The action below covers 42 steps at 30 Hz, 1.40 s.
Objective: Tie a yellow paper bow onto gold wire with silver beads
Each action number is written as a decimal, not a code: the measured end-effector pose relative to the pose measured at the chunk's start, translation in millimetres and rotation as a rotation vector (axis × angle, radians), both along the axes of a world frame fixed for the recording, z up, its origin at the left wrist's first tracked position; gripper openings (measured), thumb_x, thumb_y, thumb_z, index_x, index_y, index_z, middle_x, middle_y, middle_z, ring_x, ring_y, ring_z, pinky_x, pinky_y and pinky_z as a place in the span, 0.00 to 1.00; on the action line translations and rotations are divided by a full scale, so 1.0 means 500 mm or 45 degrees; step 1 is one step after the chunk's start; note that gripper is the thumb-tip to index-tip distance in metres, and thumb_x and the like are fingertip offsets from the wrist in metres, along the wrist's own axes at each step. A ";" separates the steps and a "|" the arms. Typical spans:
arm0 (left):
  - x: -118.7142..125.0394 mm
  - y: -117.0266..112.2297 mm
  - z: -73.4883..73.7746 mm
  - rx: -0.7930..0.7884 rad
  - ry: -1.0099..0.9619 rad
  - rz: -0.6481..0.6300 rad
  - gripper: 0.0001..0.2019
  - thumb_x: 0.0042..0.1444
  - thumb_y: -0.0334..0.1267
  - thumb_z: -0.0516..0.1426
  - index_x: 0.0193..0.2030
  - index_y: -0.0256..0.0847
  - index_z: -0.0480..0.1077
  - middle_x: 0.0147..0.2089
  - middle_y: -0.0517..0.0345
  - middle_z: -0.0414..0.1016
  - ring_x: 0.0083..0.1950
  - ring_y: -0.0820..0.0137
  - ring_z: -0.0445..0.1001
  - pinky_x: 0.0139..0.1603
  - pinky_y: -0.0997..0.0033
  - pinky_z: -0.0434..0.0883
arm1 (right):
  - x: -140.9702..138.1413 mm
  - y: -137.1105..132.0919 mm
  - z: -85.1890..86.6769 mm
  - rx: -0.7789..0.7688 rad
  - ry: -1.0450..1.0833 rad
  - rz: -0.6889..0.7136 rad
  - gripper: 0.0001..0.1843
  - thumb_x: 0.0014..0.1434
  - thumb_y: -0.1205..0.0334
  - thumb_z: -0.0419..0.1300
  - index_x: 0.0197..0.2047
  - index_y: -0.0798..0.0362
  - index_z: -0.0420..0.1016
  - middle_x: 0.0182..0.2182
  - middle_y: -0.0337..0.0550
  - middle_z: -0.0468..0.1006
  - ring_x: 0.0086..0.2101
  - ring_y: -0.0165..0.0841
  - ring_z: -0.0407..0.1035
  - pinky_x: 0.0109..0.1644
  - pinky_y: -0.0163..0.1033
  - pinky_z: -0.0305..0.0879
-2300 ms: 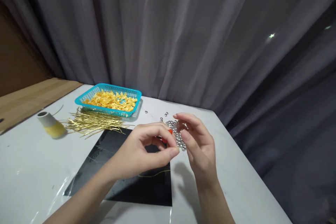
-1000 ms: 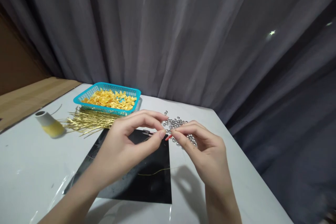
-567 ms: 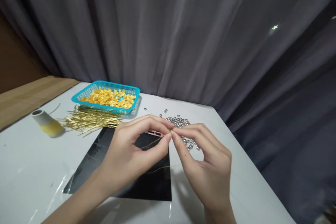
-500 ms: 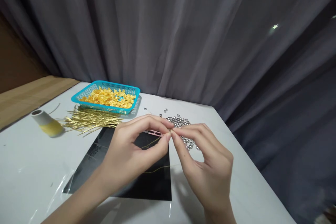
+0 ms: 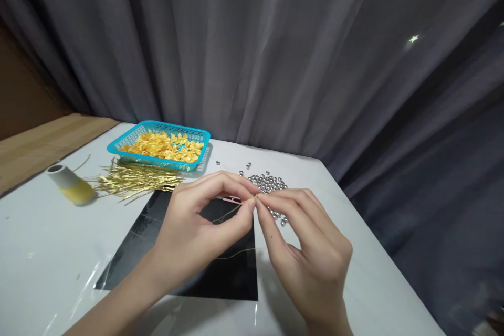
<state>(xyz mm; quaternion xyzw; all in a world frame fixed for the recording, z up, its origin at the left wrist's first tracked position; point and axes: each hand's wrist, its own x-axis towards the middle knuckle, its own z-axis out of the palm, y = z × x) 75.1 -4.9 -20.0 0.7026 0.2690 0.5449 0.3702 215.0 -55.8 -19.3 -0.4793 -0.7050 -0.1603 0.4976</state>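
My left hand [image 5: 200, 226] and my right hand [image 5: 313, 244] meet fingertip to fingertip above a black sheet [image 5: 220, 286]. Both are closed in a pinch around a thin gold cord [image 5: 236, 255]. Strands of the cord run down behind my left hand, and one crosses the black sheet. The bit between the fingertips is too small to make out well. Just behind the fingers lies a heap of silver beads [image 5: 270, 184], partly covered by my right hand. A pink item [image 5: 231, 199] with slots shows between the left fingers, mostly hidden.
At the back left, a blue basket [image 5: 114, 148] holds many yellow bow-like pieces [image 5: 161, 144]. In front of it lies a bundle of gold strips [image 5: 136, 178]. A grey-and-yellow cone [image 5: 74, 189] stands at left. Dark curtains [image 5: 252, 63] hang behind the white table [image 5: 43, 252].
My right hand has turned slightly, its back shifting a little right and down. The fingertips keep their pinch at nearly the same spot. Other things on the table look unchanged.
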 end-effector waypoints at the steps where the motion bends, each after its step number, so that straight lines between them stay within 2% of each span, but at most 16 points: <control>1: 0.000 0.000 0.000 0.004 0.003 0.001 0.07 0.53 0.25 0.61 0.30 0.42 0.73 0.36 0.64 0.81 0.41 0.75 0.79 0.45 0.80 0.75 | 0.000 0.000 0.000 0.001 -0.002 -0.001 0.08 0.58 0.78 0.62 0.35 0.56 0.75 0.28 0.43 0.77 0.31 0.32 0.71 0.37 0.38 0.70; 27: 0.003 0.002 -0.001 0.028 0.006 -0.002 0.07 0.53 0.25 0.60 0.30 0.41 0.72 0.35 0.64 0.80 0.39 0.75 0.79 0.43 0.80 0.75 | 0.005 -0.002 -0.001 -0.004 -0.050 0.012 0.08 0.58 0.79 0.61 0.36 0.57 0.75 0.29 0.43 0.77 0.32 0.32 0.70 0.38 0.39 0.70; 42: 0.002 0.008 -0.006 0.072 0.037 0.030 0.07 0.55 0.26 0.60 0.30 0.41 0.72 0.36 0.61 0.78 0.40 0.73 0.77 0.42 0.76 0.73 | 0.003 -0.002 -0.002 -0.012 -0.039 0.003 0.10 0.60 0.77 0.59 0.38 0.53 0.76 0.30 0.43 0.79 0.31 0.34 0.72 0.36 0.41 0.72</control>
